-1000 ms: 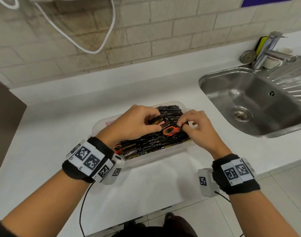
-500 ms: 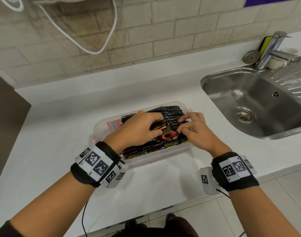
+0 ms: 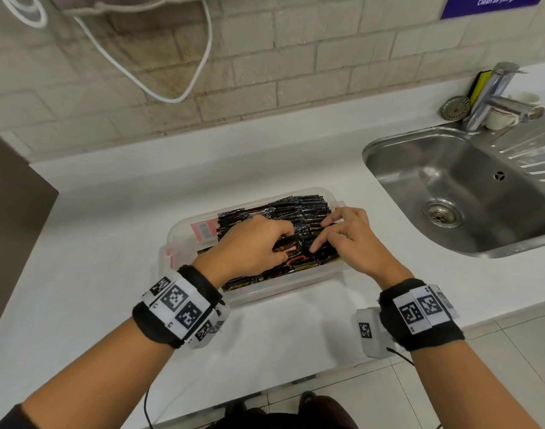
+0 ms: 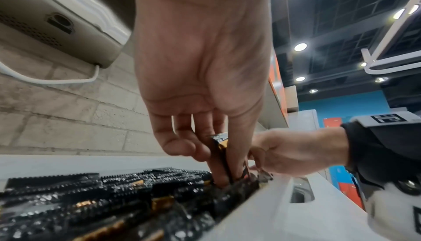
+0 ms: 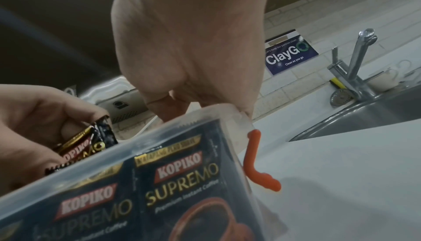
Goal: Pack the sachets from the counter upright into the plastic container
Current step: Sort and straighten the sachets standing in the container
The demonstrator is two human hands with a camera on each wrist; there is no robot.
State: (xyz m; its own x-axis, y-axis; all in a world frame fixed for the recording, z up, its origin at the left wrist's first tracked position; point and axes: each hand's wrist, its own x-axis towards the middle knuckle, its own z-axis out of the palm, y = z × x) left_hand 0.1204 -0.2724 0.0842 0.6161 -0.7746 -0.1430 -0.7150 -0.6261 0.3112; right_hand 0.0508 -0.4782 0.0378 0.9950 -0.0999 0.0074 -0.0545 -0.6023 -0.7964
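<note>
A clear plastic container [image 3: 180, 243] sits on the white counter [image 3: 95, 258], packed with rows of upright black sachets [image 3: 299, 209]. My left hand [image 3: 280, 243] pinches one black-and-red sachet [image 3: 291, 248] and holds it down among the front rows; its fingertips [image 4: 219, 182] dip into the pack of sachets [image 4: 91, 191]. My right hand [image 3: 324, 235] rests its spread, straight fingers on the sachet tops beside it. Through the container wall [image 5: 205, 119] I read Kopiko Supremo sachets [image 5: 177, 173]. The held sachet [image 5: 86, 144] shows above the rim.
A steel sink [image 3: 388, 181] and tap [image 3: 494, 94] lie to the right. An orange clip [image 5: 252, 160] hangs on the container's right end. A pink label [image 3: 203, 230] shows at the left end. A white cable [image 3: 172, 97] hangs on the wall; a dark panel [image 3: 11, 227] stands left.
Both hands have come down into the container with the sachet. My right hand has let go of it and spread its fingers over the rows; my left hand still pinches it.
</note>
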